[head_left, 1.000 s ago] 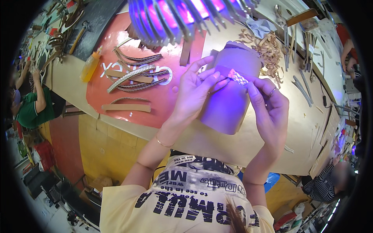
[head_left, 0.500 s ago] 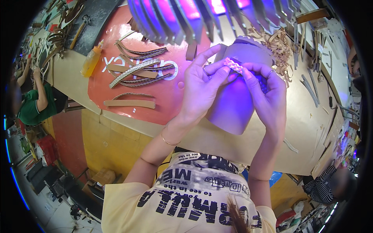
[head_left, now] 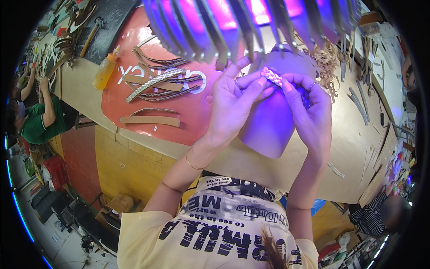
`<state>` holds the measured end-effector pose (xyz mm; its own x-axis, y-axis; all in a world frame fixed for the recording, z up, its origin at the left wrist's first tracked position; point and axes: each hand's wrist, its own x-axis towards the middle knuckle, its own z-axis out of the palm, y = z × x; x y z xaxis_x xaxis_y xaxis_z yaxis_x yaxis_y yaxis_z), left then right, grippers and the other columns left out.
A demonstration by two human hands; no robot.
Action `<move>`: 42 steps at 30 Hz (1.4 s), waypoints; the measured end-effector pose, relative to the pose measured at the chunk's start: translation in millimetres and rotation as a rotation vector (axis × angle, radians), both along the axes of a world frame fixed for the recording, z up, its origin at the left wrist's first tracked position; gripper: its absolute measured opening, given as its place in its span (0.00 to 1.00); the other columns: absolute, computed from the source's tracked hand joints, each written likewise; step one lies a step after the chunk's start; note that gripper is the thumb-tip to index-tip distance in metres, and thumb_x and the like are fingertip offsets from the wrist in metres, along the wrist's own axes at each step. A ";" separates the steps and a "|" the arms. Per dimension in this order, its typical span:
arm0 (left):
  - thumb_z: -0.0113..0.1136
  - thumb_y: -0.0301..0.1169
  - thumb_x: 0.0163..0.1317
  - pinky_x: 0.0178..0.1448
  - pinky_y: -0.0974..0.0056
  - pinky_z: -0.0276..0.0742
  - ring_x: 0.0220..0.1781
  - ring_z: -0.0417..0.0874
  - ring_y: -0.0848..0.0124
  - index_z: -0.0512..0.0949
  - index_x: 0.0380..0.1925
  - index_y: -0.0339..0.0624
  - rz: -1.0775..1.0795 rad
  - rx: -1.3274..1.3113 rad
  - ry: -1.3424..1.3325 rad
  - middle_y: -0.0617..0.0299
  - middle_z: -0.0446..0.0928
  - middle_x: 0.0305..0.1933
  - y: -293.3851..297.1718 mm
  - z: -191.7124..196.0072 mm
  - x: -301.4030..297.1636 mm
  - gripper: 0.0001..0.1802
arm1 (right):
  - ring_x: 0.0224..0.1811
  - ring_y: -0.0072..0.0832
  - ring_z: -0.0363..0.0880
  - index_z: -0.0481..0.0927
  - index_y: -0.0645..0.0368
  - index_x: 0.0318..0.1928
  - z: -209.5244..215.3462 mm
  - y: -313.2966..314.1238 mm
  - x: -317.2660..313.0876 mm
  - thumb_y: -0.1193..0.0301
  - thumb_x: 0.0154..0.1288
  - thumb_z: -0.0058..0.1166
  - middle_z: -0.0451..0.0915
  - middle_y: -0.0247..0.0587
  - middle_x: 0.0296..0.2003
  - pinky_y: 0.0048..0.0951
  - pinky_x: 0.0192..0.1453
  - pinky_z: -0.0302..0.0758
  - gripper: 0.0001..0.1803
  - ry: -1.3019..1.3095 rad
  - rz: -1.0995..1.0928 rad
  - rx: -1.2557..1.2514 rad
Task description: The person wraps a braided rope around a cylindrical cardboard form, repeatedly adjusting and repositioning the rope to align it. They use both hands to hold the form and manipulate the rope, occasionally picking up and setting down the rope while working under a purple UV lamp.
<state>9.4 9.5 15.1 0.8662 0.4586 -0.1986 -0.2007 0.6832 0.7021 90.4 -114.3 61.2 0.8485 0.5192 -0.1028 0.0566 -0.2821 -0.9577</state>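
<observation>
- Braided strip (head_left: 271, 76): leather-like, ridged weave, shiny.
- Table (head_left: 351, 145): smooth, faintly glossy.
- Curved form (head_left: 268, 132) by the table's near edge: smooth, satin.
- Red sheet (head_left: 195, 119) along the table's near edge: plastic-looking, slick, glossy.
- Bottle (head_left: 104, 75) at the red sheet's left edge: translucent plastic.
- Hammer handle (head_left: 89, 40) toward the table's left edge: wooden.
- Shavings (head_left: 330, 59) near the table's far edge: rough, dull.
- Lamp (head_left: 246, 29): ridged metal.

White letters (head_left: 200, 84) on red mat (head_left: 190, 116), black words (head_left: 208, 233) on cream shirt (head_left: 139, 237)
</observation>
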 end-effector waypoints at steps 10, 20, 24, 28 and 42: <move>0.55 0.19 0.68 0.56 0.61 0.86 0.49 0.85 0.69 0.58 0.67 0.29 -0.015 0.023 -0.017 0.51 0.82 0.48 4.2 -3.7 -0.3 0.30 | 0.31 0.11 0.73 0.81 0.69 0.44 -2.5 2.1 2.8 0.75 0.69 0.57 0.82 0.33 0.31 0.17 0.35 0.71 0.09 0.007 -0.004 -0.008; 0.59 0.22 0.66 0.49 0.63 0.88 0.42 0.87 0.71 0.59 0.66 0.29 -0.016 0.148 0.077 0.54 0.84 0.40 9.2 0.3 4.2 0.31 | 0.33 0.12 0.75 0.80 0.69 0.47 2.5 3.9 5.2 0.71 0.69 0.58 0.81 0.34 0.36 0.16 0.38 0.72 0.12 0.059 0.017 -0.140; 0.60 0.23 0.66 0.47 0.65 0.87 0.40 0.86 0.72 0.61 0.64 0.29 -0.013 0.162 0.143 0.55 0.84 0.36 10.7 0.5 7.2 0.29 | 0.30 0.11 0.74 0.76 0.67 0.50 4.2 4.0 7.5 0.72 0.67 0.60 0.79 0.32 0.33 0.13 0.34 0.70 0.15 -0.029 0.016 -0.165; 0.60 0.23 0.66 0.45 0.66 0.87 0.39 0.86 0.71 0.63 0.60 0.31 0.006 0.098 0.188 0.54 0.84 0.35 11.2 -4.8 11.3 0.25 | 0.27 0.11 0.73 0.72 0.65 0.51 8.8 -3.6 17.6 0.75 0.65 0.62 0.76 0.31 0.31 0.12 0.27 0.67 0.17 0.046 0.055 -0.112; 0.65 0.22 0.63 0.36 0.71 0.82 0.36 0.85 0.74 0.66 0.46 0.40 0.081 0.120 0.239 0.56 0.84 0.32 7.8 -26.4 20.8 0.17 | 0.22 0.15 0.75 0.61 0.67 0.58 7.7 -3.0 22.9 0.81 0.59 0.61 0.76 0.36 0.29 0.15 0.21 0.68 0.30 0.158 -0.046 -0.038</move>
